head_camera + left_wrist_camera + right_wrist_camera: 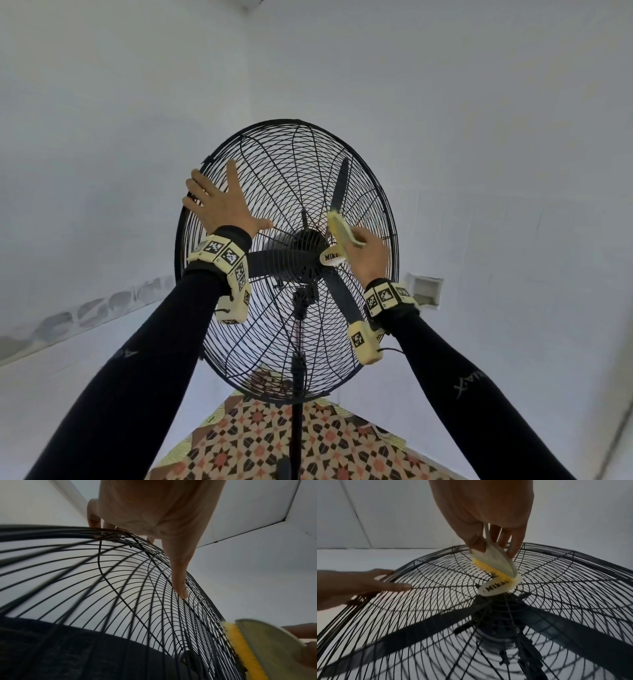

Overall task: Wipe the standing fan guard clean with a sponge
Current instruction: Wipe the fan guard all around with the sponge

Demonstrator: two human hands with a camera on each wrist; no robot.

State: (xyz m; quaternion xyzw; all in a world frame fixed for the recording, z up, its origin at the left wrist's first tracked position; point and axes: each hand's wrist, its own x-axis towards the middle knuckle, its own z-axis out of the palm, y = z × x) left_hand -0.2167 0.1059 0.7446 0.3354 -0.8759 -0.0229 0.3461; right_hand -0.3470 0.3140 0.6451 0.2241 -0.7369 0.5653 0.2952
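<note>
**A:** Why's the right hand [488,513] holding it like that? Fingers are clamped round a yellow sponge with a pale plastic backing [496,566], foam side down on the black wire fan guard [363,192] just above the hub.

**B:** Probably so the foam bites into the wires. The left hand [219,202] is flat, fingers spread on the guard's upper-left rim, I'd guess bracing the black standing fan pole [296,428] against wobble.
</note>
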